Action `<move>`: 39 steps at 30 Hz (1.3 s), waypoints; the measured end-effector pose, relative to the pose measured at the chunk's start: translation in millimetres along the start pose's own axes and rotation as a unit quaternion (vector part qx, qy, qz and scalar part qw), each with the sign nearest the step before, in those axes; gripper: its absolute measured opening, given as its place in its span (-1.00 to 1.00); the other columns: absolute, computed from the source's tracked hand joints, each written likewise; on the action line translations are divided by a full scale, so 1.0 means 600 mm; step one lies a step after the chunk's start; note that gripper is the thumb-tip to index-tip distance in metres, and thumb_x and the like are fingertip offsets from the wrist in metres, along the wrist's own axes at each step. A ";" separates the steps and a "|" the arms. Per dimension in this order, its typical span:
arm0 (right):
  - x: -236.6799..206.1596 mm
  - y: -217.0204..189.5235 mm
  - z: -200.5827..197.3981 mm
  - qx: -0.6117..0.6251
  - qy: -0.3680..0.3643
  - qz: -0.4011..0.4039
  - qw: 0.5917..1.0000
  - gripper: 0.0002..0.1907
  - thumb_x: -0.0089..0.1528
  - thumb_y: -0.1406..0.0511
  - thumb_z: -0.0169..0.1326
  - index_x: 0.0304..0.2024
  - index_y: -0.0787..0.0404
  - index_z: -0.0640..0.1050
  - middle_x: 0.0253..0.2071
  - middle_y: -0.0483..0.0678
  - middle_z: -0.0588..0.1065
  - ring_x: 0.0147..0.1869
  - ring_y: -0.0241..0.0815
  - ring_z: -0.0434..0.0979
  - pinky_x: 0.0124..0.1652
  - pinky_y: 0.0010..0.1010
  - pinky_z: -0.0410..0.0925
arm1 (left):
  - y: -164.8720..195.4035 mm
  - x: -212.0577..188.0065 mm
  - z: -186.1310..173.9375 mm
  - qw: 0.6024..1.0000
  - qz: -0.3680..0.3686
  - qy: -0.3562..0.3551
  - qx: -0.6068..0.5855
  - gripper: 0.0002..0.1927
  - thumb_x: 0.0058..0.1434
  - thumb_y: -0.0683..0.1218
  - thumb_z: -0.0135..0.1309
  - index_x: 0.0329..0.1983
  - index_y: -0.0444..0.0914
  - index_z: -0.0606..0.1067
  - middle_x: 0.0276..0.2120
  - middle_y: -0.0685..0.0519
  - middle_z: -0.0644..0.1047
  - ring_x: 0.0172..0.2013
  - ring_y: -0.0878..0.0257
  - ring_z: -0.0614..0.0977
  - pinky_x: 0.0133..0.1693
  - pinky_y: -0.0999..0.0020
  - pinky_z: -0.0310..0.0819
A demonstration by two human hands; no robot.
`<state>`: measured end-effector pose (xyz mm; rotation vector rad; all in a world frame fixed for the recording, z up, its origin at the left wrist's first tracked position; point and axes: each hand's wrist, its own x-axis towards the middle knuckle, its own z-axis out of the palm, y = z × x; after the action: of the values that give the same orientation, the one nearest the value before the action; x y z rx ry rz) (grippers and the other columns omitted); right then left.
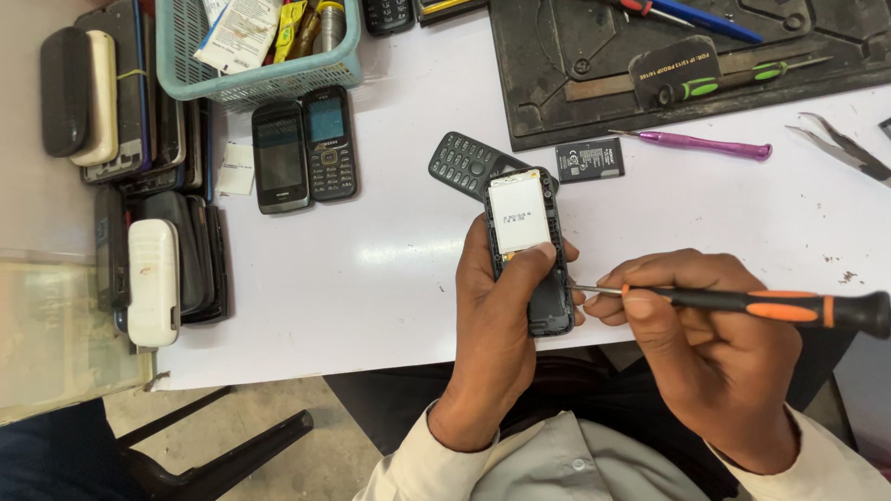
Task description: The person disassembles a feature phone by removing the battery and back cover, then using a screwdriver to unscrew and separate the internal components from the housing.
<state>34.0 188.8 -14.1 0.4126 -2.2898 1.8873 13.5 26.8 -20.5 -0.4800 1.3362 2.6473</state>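
Landmark for all positions: the opened phone (pixel 529 250) held over the near edge of the white table (pixel 371 278).

Far left of it, two stacks of phones and cases (pixel 139 176) lie along the table's left edge, a white unit (pixel 153 283) on the nearer stack. Up and left of the opened phone stands a pale blue basket (pixel 260 79) holding papers and small items. Just below the basket, and left of the landmark, two dark bar phones (pixel 304 150) lie side by side, screens up.

Directly behind the opened phone, touching or just beside its top end, lies a detached keypad cover (pixel 464 162). A loose black battery (pixel 589 160) lies just right of that cover.

The left hand (pixel 497 325) is closed around the opened phone from below, thumb laid across the lower edge of its white display panel; the phone stands roughly upright, its bare inner face toward the camera.

The right hand (pixel 705 334), right of the phone, is closed on a black-and-orange screwdriver (pixel 770 304). The metal tip reaches the phone's right edge near its lower half; exact contact cannot be confirmed.

Up and right of the landmark lies a dark work mat (pixel 557 74), a green-handled screwdriver (pixel 733 79) on it. A purple-handled tool (pixel 696 143) lies on the table below the mat, metal tweezers (pixel 845 148) at far right.
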 end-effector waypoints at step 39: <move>-0.001 0.091 -0.023 0.363 -0.021 0.228 0.903 -0.73 0.45 0.26 -0.01 -0.13 0.41 0.49 -0.30 0.13 0.57 -0.26 -0.10 0.65 -0.24 -0.30 0.56 | -0.012 0.003 0.010 0.999 -0.012 -0.012 0.037 -0.59 0.18 -0.27 0.14 0.07 -0.42 0.33 -0.34 -0.04 0.53 -0.49 0.33 0.58 -0.51 0.43 0.55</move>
<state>17.1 211.8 -62.7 -0.0358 -1.7084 2.9729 12.4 35.9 -23.6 -0.4492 1.4052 2.5661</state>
